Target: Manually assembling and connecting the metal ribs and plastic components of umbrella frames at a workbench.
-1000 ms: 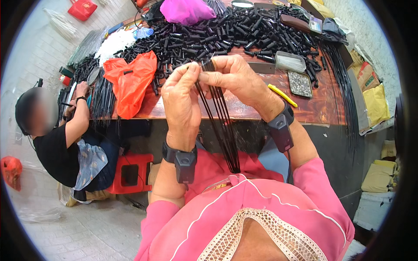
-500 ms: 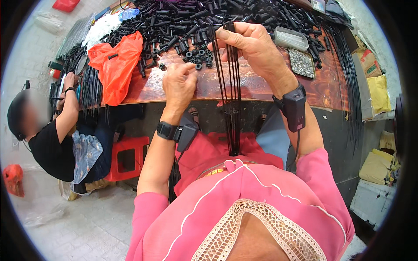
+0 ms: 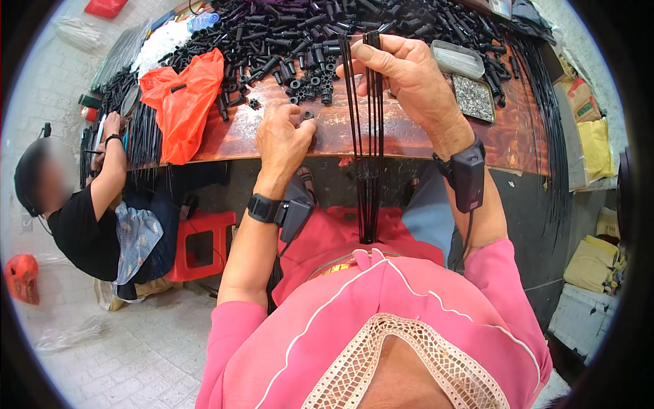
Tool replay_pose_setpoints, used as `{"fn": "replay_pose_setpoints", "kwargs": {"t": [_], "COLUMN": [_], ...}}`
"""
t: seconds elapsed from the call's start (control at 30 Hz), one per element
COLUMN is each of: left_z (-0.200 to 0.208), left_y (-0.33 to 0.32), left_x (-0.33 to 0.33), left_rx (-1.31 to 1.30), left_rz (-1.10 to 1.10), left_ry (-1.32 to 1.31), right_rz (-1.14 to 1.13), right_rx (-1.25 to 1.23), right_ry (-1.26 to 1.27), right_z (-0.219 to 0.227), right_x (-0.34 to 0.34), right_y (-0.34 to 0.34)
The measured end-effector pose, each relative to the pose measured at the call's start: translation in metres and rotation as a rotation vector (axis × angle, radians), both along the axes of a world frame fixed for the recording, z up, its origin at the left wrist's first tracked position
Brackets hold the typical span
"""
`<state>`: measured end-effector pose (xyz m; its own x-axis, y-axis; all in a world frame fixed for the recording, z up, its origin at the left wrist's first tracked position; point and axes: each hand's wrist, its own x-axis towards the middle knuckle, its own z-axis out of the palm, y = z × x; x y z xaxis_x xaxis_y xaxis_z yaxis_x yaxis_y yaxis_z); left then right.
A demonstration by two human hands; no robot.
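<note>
My right hand (image 3: 415,78) is closed round the upper end of a bundle of thin black rods (image 3: 368,163), which look like umbrella ribs. The bundle hangs down over the table edge, and its lower ends come together at my lap. A few rods are fanned out to the left of the rest. Above the front of the table, my left hand (image 3: 283,140) is closed, with a small black ring (image 3: 308,115) pinched at its thumb and fingertips. Several similar black rings (image 3: 297,86) lie loose just beyond it.
A big heap of black tubular parts (image 3: 272,41) covers the table's far side. An orange plastic bag (image 3: 182,112) lies left; a clear box (image 3: 456,60) and a tray of small metal pieces (image 3: 473,99) sit right. Another person (image 3: 88,218) works at the left by a red stool (image 3: 202,245).
My left hand has picked up a black ring from the table and come slightly nearer. My right hand and the rod bundle have shifted a little to the right.
</note>
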<state>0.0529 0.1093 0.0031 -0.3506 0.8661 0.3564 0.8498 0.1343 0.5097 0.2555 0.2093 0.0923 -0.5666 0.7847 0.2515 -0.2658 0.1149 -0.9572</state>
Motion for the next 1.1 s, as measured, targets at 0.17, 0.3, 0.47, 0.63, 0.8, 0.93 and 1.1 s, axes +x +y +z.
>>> {"fn": "replay_pose_setpoints", "kwargs": {"t": [0.17, 0.3, 0.47, 0.63, 0.8, 0.93, 1.1], "left_z": [0.01, 0.007, 0.005, 0.011, 0.014, 0.064, 0.136], "left_y": [-0.002, 0.002, 0.009, 0.016, 0.015, 0.008, 0.02], "left_x": [0.002, 0.008, 0.009, 0.027, 0.019, 0.004, -0.018], "left_rx": [-0.053, -0.03, 0.11, 0.044, 0.124, 0.356, 0.349], "left_rz": [0.001, 0.018, -0.013, -0.092, -0.174, -0.267, -0.599], "left_ry": [-0.013, -0.013, 0.124, 0.135, 0.162, -0.979, -1.627], "right_rz": [0.021, 0.023, 0.03, 0.03, 0.028, 0.082, 0.134], "right_rx": [0.004, -0.02, -0.052, -0.042, -0.024, -0.022, -0.053], "right_ry": [0.013, 0.004, 0.008, 0.029, 0.037, 0.022, 0.026], "right_z": [0.003, 0.008, 0.01, 0.012, 0.018, 0.024, 0.032], "right_x": [-0.003, 0.001, -0.001, 0.004, 0.007, 0.005, -0.002], "right_y": [-0.003, -0.008, -0.013, -0.017, -0.022, -0.03, -0.043]}}
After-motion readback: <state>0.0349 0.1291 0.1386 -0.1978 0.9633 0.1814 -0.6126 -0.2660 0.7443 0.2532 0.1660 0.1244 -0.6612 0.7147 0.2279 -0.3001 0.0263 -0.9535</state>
